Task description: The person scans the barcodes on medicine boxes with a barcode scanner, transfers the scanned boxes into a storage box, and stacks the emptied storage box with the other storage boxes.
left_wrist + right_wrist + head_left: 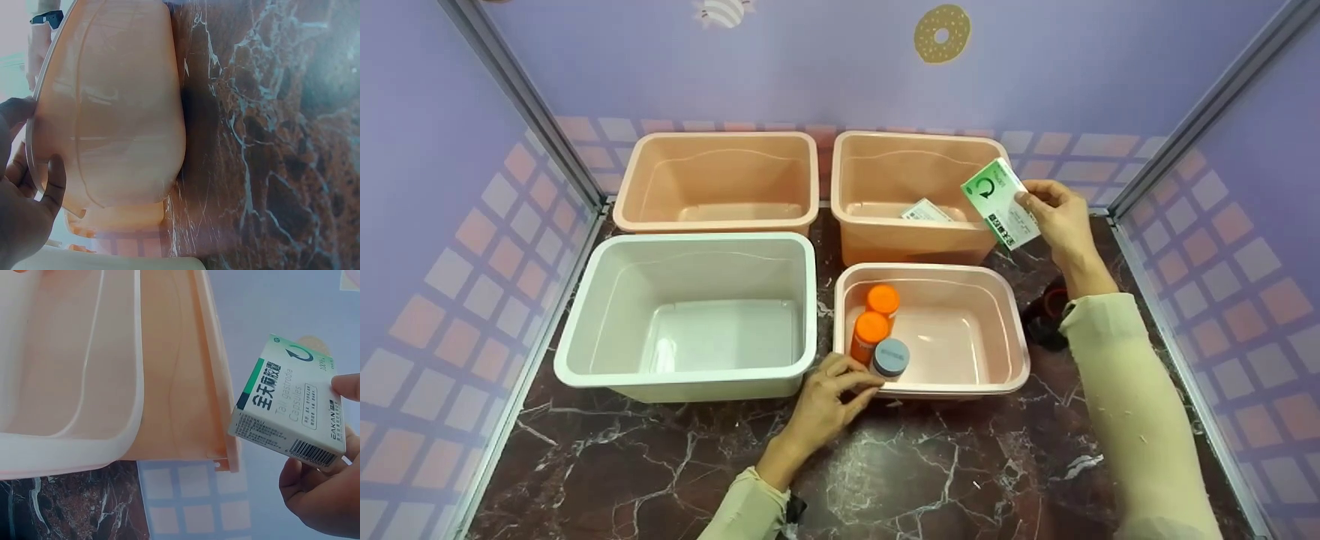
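Pinching a green-white box (pixel 1001 204), the right hand (pixel 1057 217) holds it near the right end of the back-right bin (pixel 911 244), where a second box (pixel 926 211) lies. The left hand (pixel 826 397) grips the pink bin (pixel 945 341) by its rim, beside a grey-lidded jar (pixel 891 357) and two orange bottles (pixel 871 328). Something dark (pixel 1044 316), perhaps a bottle, sits half-hidden by the sleeve (pixel 1132 405).

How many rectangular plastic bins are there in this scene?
4: the white bin at front left, the pale pink bin at front right, the back-left peach-orange bin and the back-right peach-orange bin. None seems hidden.
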`<control>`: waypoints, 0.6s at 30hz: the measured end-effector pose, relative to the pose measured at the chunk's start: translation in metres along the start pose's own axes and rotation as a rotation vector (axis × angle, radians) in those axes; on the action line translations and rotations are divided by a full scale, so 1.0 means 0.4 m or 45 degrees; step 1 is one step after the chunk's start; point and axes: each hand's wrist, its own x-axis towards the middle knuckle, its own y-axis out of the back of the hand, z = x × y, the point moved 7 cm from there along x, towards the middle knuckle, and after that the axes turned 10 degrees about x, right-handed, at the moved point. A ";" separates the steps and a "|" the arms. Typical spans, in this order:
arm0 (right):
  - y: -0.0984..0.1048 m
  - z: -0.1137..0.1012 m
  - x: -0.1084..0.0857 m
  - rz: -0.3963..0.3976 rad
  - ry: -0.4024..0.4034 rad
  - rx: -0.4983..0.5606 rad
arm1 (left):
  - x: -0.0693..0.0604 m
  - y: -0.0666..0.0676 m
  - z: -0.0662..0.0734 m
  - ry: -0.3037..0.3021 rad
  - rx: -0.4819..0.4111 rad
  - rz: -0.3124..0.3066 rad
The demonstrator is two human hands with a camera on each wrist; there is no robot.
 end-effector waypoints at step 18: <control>-0.048 -0.020 0.041 0.017 0.142 0.105 | 0.000 0.000 0.001 -0.034 0.029 0.023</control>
